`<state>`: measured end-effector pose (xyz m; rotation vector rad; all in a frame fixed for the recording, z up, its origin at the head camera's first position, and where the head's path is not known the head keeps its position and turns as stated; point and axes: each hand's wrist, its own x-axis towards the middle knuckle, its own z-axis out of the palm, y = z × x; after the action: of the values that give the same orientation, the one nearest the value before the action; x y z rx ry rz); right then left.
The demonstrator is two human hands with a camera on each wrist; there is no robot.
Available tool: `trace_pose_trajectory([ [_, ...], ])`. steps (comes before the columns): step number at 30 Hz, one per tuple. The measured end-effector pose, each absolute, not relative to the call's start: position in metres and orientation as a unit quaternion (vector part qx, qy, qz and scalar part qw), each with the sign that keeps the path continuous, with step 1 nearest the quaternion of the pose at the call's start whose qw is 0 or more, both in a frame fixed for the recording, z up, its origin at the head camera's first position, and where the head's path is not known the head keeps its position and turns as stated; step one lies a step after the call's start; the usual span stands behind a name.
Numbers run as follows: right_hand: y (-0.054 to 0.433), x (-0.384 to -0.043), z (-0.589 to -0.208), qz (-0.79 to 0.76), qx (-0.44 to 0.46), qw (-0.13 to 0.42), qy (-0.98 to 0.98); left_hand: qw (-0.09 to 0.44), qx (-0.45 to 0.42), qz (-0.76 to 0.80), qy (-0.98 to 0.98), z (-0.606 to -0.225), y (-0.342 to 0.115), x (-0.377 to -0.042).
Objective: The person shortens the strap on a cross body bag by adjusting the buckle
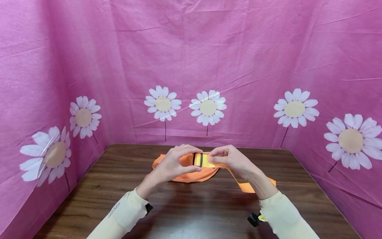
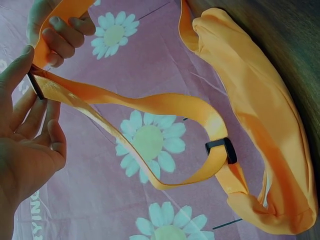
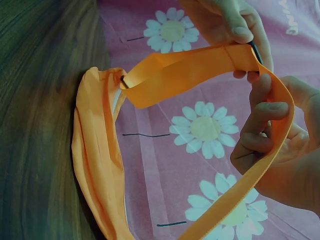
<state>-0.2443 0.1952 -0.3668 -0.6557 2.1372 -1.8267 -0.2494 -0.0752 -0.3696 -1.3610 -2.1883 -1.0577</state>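
An orange waist bag (image 1: 194, 176) lies on the table behind and below the hands, its soft pouch long and rumpled. From it rises an orange webbing strap (image 2: 165, 102), looped through a black slider buckle (image 2: 36, 86). My left hand (image 1: 173, 162) pinches that slider at its edges between thumb and fingers. Just to its right, my right hand (image 1: 234, 161) pinches the strap close beside the slider, and the strap's free length hangs down past the right wrist. A second black buckle (image 2: 229, 150) joins the strap near the pouch.
The brown wood-grain table (image 1: 191, 212) stands inside a pink cloth backdrop (image 1: 191, 49) printed with white daisies, which rises at the back and both sides. Pale sleeves cover both forearms, with a black wrist device (image 1: 253, 219) at the right one.
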Motion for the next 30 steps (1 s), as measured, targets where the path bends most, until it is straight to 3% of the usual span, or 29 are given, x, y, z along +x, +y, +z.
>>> trace_pose_trajectory([
  [21,0.180,-0.243,-0.372,-0.642,-0.234,0.123,0.720,0.198,-0.491,-0.355,-0.771,-0.370,-0.071,-0.250],
  [30,0.196,-0.253,-0.379,-0.645,-0.219,0.141,0.719,0.194,-0.465,-0.366,-0.783,-0.371,-0.074,-0.250],
])
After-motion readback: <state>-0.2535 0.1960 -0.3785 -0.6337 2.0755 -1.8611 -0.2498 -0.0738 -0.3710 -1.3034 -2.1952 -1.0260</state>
